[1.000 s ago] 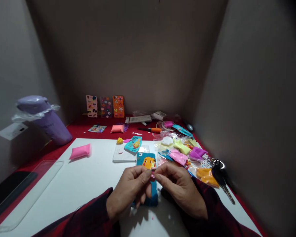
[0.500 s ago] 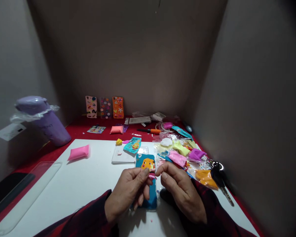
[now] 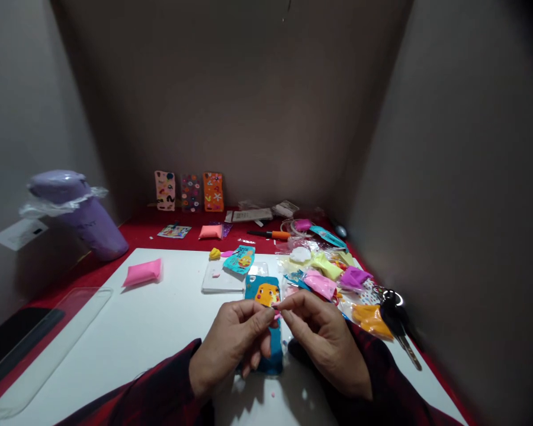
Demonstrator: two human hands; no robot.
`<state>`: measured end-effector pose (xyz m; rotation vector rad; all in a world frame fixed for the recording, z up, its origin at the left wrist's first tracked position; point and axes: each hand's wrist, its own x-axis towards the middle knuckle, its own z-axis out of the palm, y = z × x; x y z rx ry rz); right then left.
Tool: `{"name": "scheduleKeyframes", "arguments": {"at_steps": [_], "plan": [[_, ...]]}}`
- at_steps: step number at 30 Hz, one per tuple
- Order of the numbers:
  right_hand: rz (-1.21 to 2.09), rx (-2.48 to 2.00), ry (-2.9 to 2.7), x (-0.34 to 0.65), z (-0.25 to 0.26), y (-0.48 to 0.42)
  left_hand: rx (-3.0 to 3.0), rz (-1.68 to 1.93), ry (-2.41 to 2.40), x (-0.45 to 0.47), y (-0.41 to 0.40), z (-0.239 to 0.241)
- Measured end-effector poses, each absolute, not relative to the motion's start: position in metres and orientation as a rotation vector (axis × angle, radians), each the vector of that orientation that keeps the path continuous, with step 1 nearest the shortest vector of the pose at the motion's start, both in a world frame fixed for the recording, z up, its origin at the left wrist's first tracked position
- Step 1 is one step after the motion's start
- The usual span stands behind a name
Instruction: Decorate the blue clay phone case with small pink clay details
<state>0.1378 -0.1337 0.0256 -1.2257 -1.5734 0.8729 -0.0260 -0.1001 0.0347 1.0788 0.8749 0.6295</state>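
Observation:
A teal phone case (image 3: pixel 275 349) decorated with an orange-yellow face (image 3: pixel 266 294) lies on the white board below my hands. My left hand (image 3: pixel 235 337) is closed in a pinch over it, thumb against forefinger. Facing it, my right hand (image 3: pixel 326 337) also pinches, its fingertips meeting those of the left. What the fingertips hold is too small to make out. A bit of pink (image 3: pixel 278 315) shows just below them; whether it is held or lies on the case, I cannot tell. The fingers hide the case's middle.
Bagged coloured clay (image 3: pixel 322 284) is heaped at right, beside keys (image 3: pixel 400 325). A teal sachet (image 3: pixel 240 260) rests on a white box (image 3: pixel 222 281). Left are a pink packet (image 3: pixel 143 273), a clear case (image 3: pixel 48 355) and a purple tumbler (image 3: pixel 89 219). Decorated cases (image 3: pixel 213 192) stand behind.
My right fingertips have moved left and now meet the left ones, closing the small gap between the hands. The phone case stays in place.

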Motion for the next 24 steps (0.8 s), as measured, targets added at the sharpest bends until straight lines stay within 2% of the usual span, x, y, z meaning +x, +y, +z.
{"name": "scheduleKeyframes", "arguments": {"at_steps": [12, 20, 24], "plan": [[0.594, -1.288, -1.674, 0.1367, 0.0275, -0.1380, 1.203, 0.604, 0.895, -0.0269, -0.1018, 0.0366], [0.285, -1.211, -1.851, 0.1376, 0.0225, -0.1385, 1.243, 0.584, 0.882, -0.0274, -0.1017, 0.0380], [0.377, -1.190, -1.829, 0.1376, 0.0241, -0.1410, 1.211, 0.595, 0.880, -0.0265, -0.1020, 0.0378]]}}
